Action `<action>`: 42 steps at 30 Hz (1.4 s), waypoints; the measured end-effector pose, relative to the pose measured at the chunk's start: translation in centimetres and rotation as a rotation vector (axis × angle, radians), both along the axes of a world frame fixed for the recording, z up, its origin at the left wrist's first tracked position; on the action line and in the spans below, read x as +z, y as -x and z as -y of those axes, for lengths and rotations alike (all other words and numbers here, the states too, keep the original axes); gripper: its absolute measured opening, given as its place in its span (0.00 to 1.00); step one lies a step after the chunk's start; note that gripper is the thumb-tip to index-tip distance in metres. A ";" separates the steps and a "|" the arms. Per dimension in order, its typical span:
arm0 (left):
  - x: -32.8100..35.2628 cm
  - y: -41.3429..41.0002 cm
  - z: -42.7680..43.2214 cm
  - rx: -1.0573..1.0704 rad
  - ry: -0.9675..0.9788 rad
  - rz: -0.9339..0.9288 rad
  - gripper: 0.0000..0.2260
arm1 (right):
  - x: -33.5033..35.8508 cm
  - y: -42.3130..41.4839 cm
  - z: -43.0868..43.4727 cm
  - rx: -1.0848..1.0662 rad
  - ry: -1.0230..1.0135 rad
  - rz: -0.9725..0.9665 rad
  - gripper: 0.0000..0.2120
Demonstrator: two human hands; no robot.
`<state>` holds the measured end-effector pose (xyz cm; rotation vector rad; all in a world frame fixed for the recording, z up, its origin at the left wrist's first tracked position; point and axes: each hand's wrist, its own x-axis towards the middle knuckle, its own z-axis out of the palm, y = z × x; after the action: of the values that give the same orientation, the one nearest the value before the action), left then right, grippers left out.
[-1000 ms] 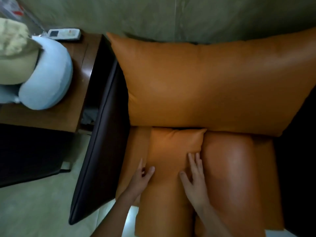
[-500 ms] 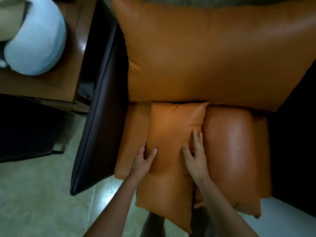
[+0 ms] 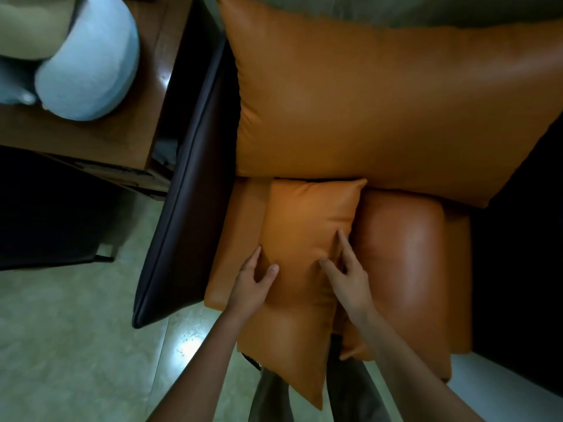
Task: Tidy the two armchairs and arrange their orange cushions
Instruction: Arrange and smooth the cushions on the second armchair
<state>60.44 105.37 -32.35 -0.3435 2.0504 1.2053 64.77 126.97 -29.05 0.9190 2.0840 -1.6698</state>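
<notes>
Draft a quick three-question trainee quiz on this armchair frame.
1. True or false: the left hand and the right hand both grip the small cushion.
2. What sits on the wooden side table? A) a laptop B) a light-blue neck pillow C) a stack of plates
3. Fill in: the glossy cushion lies to the small cushion's ____.
Key: 1 true; 2 B; 3 right.
</notes>
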 end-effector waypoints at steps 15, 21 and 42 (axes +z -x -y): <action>4.5 -3.2 4.9 -0.120 0.351 -0.152 0.35 | -0.4 10.9 1.7 0.439 -0.249 -0.283 0.27; 5.1 -12.8 6.1 0.368 0.651 0.054 0.40 | -0.3 19.3 0.0 0.779 -0.294 -0.298 0.32; 1.1 -8.4 1.6 1.090 0.016 -0.368 0.40 | -2.8 30.2 4.4 0.835 0.020 -0.239 0.37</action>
<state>68.85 103.81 -31.25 -1.4667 2.2004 1.9694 34.58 122.60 -31.82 -0.1921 2.1348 -1.3549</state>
